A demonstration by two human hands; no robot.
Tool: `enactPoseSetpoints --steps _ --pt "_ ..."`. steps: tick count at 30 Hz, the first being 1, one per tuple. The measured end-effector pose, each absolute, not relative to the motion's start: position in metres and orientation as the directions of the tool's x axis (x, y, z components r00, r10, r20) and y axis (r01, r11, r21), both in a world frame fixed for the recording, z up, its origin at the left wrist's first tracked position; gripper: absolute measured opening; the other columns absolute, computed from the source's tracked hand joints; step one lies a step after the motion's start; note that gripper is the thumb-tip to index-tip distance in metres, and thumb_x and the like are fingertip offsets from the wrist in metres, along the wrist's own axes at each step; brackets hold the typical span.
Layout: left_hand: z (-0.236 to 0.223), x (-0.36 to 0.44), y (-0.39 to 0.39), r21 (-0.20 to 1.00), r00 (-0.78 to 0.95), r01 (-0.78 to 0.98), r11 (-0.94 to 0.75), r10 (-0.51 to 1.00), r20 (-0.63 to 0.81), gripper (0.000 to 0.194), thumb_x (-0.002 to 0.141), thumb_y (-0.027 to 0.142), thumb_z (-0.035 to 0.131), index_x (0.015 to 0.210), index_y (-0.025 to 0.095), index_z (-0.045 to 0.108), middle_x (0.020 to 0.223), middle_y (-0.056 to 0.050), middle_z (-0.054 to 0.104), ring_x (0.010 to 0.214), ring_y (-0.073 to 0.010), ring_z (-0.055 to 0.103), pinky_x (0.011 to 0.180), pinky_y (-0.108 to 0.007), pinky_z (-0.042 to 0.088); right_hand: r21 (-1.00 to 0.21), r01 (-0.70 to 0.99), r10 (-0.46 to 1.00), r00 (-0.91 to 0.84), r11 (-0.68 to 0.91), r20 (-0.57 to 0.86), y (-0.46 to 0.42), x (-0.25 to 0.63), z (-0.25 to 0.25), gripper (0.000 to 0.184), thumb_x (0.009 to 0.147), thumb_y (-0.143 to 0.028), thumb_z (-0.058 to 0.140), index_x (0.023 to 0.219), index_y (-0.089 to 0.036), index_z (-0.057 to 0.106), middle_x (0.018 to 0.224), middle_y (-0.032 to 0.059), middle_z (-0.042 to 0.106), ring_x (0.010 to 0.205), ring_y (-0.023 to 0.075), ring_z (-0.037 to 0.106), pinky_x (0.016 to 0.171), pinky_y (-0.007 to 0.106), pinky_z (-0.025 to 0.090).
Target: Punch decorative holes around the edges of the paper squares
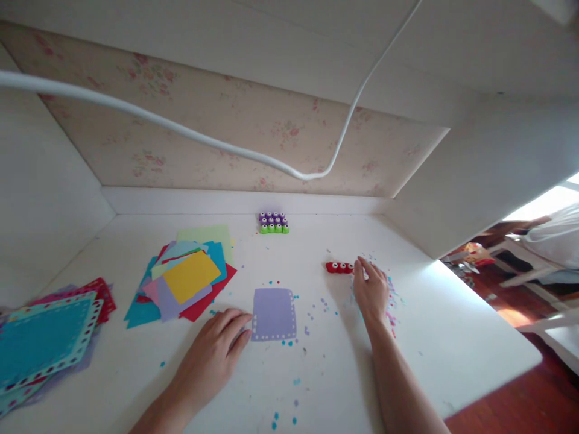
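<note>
A lilac paper square [274,313] lies flat on the table, with small punched holes along its left, right and lower edges. My left hand [215,343] rests at its left edge, fingertips touching or almost touching the paper, thumb apart from the fingers. To the right, my right hand [371,289] has its fingers bent in a pinch at the right end of a row of small red pieces [339,267], each with a white round eye. Its fingertips partly cover the end piece.
Purple and green eyed pieces [274,223] stand in rows near the back wall. Coloured paper sheets [190,280] are piled left of centre; punched-edge sheets [45,337] are stacked far left. Tiny paper bits [296,381] are scattered about. A white cable [226,146] hangs across the view.
</note>
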State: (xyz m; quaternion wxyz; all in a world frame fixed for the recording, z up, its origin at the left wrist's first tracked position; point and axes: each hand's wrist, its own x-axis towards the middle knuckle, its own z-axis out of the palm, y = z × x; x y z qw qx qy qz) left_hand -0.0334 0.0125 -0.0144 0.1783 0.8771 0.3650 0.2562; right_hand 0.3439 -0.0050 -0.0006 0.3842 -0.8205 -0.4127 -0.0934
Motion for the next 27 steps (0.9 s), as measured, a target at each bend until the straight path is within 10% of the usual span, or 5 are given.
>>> enactPoseSetpoints --steps 6,11,22,27 --pt "-0.001 -0.031 0.006 0.386 0.682 0.582 -0.716 0.688 0.247 0.022 0.096 0.041 0.055 0.114 0.038 0.068 0.131 0.002 0.061 0.115 -0.0291 0.053 0.094 -0.05 0.043 -0.505 0.859 0.861 0.317 -0.083 0.398 0.029 0.284 0.008 0.035 0.096 -0.043 0.046 0.111 -0.023 0.071 0.104 0.0059 0.073 0.09 0.0198 0.067 0.086 0.031 0.051" --pt "0.005 -0.034 0.003 0.393 0.717 0.58 -0.713 0.676 0.169 0.035 0.093 0.052 0.056 0.126 0.04 0.062 0.141 0.001 0.055 0.121 -0.0326 0.047 0.097 -0.055 0.036 -0.453 0.892 0.957 0.115 0.018 0.264 0.107 0.253 0.009 0.043 0.087 -0.028 0.06 0.13 -0.022 0.061 0.135 0.0066 0.06 0.119 0.0217 0.058 0.102 0.031 0.045" --pt "0.008 -0.037 0.001 0.421 0.73 0.574 -0.703 0.671 0.126 0.047 0.091 0.061 0.054 0.134 0.044 0.055 0.146 -0.006 0.048 0.13 -0.0368 0.04 0.102 -0.063 0.027 -0.526 0.827 0.934 0.323 -0.201 0.151 0.175 0.25 0.017 0.024 0.093 -0.031 0.062 0.111 -0.016 0.065 0.122 0.0102 0.065 0.112 0.0244 0.061 0.1 0.049 0.046" --pt "0.009 -0.036 0.005 0.489 0.671 0.542 -0.683 0.702 0.237 0.03 0.096 0.047 0.054 0.123 0.041 0.064 0.13 -0.001 0.061 0.119 -0.0305 0.051 0.098 -0.055 0.037 -0.663 0.739 0.949 0.281 -0.119 0.143 0.134 0.234 0.026 0.037 0.088 -0.026 0.059 0.125 -0.024 0.06 0.121 0.0075 0.068 0.099 0.0203 0.069 0.091 0.038 0.053"
